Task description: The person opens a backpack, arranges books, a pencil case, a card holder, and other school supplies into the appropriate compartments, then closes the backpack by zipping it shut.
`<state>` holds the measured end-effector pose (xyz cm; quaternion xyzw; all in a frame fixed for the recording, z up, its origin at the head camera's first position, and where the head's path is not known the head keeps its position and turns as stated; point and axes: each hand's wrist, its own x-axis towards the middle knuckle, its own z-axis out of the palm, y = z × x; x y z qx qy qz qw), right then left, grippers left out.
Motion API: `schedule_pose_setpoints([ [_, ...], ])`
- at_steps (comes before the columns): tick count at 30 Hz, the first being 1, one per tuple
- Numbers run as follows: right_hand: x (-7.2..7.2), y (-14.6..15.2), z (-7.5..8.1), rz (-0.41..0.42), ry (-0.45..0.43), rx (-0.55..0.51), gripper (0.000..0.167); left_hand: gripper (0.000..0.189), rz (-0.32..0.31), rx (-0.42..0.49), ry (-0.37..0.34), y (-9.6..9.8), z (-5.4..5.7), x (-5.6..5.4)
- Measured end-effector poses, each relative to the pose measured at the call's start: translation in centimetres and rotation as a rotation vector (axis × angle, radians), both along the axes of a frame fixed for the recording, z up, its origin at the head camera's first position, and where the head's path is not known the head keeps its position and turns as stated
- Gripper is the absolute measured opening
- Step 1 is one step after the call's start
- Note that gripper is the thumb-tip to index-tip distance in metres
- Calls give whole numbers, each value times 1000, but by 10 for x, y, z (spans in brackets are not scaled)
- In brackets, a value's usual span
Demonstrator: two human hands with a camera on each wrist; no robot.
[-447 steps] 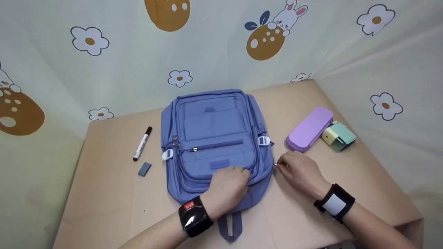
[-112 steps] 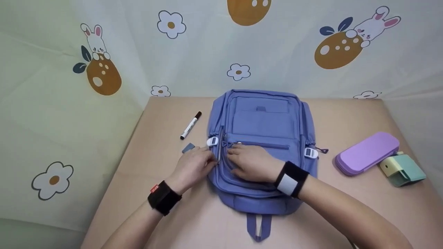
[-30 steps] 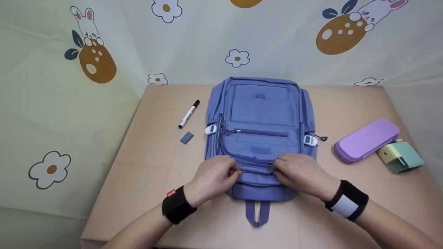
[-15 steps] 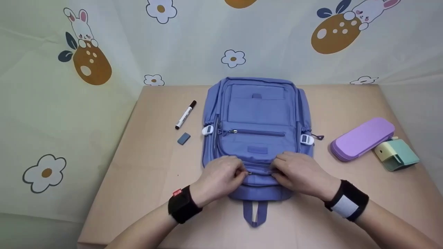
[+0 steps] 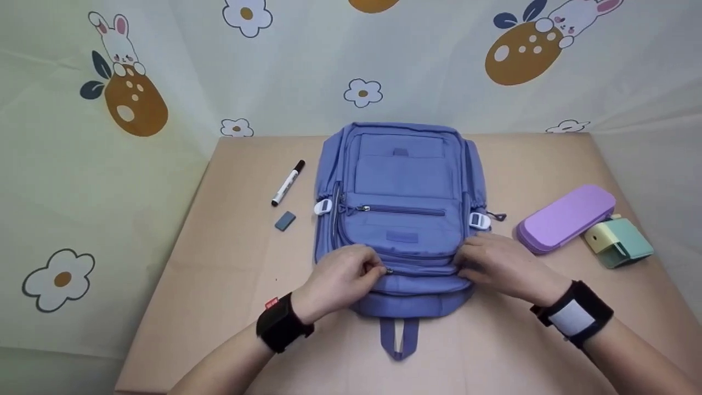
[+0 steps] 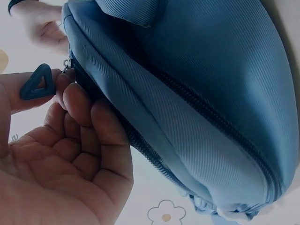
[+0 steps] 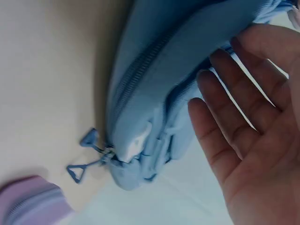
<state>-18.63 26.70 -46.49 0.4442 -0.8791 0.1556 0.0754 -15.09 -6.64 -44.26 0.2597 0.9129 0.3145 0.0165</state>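
Observation:
A blue backpack [image 5: 406, 175] lies front side up on the table, its hanging loop [image 5: 399, 340] toward the person. At its lower front, my left hand [image 5: 343, 282] pinches a zipper slider between thumb and fingertips. In the left wrist view the triangular pull tab [image 6: 41, 83] sticks out over the thumb, and zipper teeth [image 6: 150, 152] run away from it. My right hand [image 5: 507, 269] is at the bag's lower right edge. Seen from the right wrist, its fingers [image 7: 229, 136] are loosely extended, the tips right at the fabric beside a zipper seam.
Left of the bag lie a black-capped white marker [image 5: 288, 184] and a blue-grey eraser [image 5: 285, 221]. To the right are a purple pencil case [image 5: 567, 218] and a mint-and-cream pencil sharpener [image 5: 620, 241]. A patterned curtain [image 5: 307, 60] closes off the table's back and sides.
The left hand's pinch has gone from the bag's left side round to the lower front, edging rightward lately. My right hand has left the front panel's middle for the lower right edge.

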Motion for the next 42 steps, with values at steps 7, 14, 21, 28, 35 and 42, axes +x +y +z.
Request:
schedule_pose_setpoints([
  [7,-2,0,-13,49,86,-47,15,6,4,10,-32,-2,0,0],
  [14,-2,1,-11,41,133,-69,17,7,6,-39,5,2,2,2],
  [21,-1,1,-9,19,119,-59,16,9,-32,-65,47,20,4,2],
  [28,0,-1,-8,4,102,-60,15,10,-115,-132,214,49,3,-2],
  [35,0,-3,-8,-10,95,-38,14,11,-157,-167,263,65,-2,-3],
  [42,1,-3,-9,-15,97,-36,14,10,-166,-158,249,63,-5,-4],
])
